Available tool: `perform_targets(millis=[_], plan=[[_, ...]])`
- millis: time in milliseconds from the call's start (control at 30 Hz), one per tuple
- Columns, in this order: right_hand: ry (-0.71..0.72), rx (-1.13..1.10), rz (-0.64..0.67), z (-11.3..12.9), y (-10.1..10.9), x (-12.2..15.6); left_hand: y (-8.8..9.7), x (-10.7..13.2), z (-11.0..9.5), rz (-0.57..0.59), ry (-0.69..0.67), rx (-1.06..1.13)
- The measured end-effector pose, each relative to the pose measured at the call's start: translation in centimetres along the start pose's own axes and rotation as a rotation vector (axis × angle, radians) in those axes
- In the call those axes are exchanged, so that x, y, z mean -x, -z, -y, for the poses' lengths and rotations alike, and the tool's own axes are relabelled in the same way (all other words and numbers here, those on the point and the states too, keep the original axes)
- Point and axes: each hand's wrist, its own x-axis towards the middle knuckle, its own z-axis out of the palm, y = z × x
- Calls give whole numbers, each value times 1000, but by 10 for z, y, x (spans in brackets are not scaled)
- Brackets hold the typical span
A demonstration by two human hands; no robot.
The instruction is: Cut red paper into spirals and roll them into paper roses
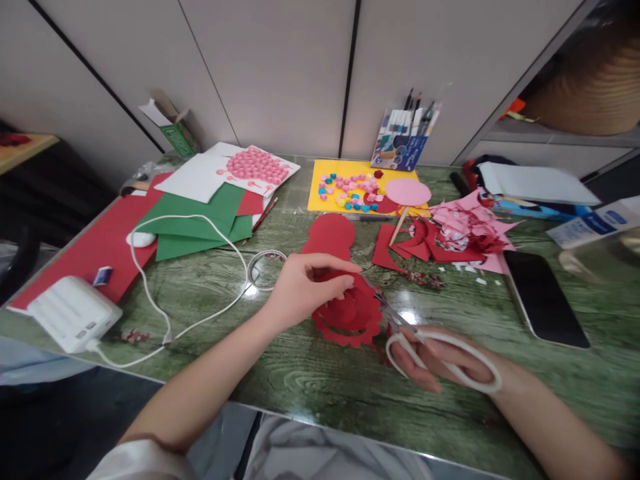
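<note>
My left hand (313, 287) pinches a round red paper cutout (353, 323) with a scalloped edge and a curved slit inside it. The fingers and thumb cover its upper left part. White-handled scissors (465, 353) are in my right hand (435, 360), fingers through the loops. Their blades point up and left and meet the cutout's right edge. Behind my left hand, red paper circles (333, 237) lie on the table, partly overlapping. Red paper scraps (385, 250) and crumpled pink paper offcuts (465, 223) are heaped to the right.
A phone (547, 300) lies at the right. Yellow paper (317, 183) carries small coloured balls and a pink oval (407, 192). A marker pack (403, 140) stands behind. Green paper (200, 220), a white cable (195, 323) and a power bank (75, 313) are at left.
</note>
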Motion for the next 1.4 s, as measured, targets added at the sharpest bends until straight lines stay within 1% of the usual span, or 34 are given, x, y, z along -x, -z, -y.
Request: perform_targets(millis=[167, 333, 467, 533, 667, 733, 833, 967, 1067, 1133, 1267, 1400], plan=[[-61, 135, -36, 6, -1, 2, 0, 0, 0, 12, 22, 9], [-117, 171, -100, 10, 1, 6, 2, -1, -1, -11, 5, -16], [-147, 171, -22, 13, 6, 9, 5, -1, -3, 32, -25, -58], [-136, 142, 13, 14, 7, 8, 6, -1, -3, 30, -23, -44], [-97, 9, 28, 9, 5, 5, 5, -2, -1, -32, -19, -3], [-93, -20, 37, 7, 3, 4, 3, -2, 1, -51, -29, 13], [-93, -26, 28, 9, 1, 4, 1, -1, 2, -53, -40, 29], [-99, 26, 1, 13, 2, 5, 0, 0, 1, -41, -50, 38], [-73, 8, -5, 9, 3, 4, -1, 1, 0, -71, -81, 40], [-49, -27, -10, 3, 2, 2, -4, 1, 2, -100, -76, 95], [-6, -44, -52, -8, -3, -3, -11, 2, 7, -150, -17, 365], [10, -20, -81, -14, -9, -8, -18, 4, 10, -183, 16, 502]])
